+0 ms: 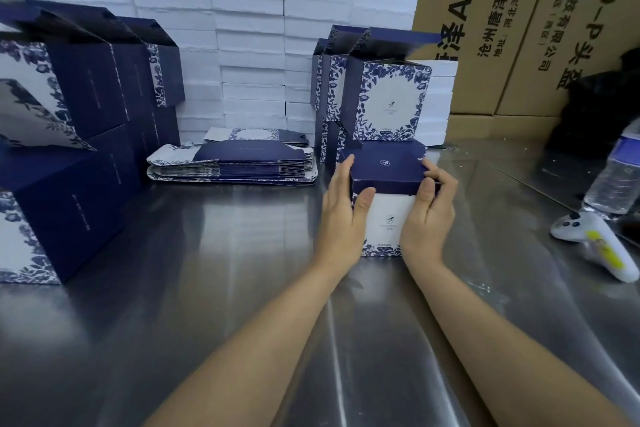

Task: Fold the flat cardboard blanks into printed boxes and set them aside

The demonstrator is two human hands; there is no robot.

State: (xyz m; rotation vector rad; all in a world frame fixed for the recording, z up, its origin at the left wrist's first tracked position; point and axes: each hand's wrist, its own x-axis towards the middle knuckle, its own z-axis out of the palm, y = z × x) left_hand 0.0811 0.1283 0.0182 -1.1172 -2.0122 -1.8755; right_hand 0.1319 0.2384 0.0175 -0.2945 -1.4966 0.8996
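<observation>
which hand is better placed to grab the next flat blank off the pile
Probably left: the left hand sits on the box's side toward the stack of flat blanks; the right hand would cross over.

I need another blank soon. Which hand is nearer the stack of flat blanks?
Left. The left hand grips the box on the side facing the stack of flat blanks; the right hand holds its far side.
</observation>
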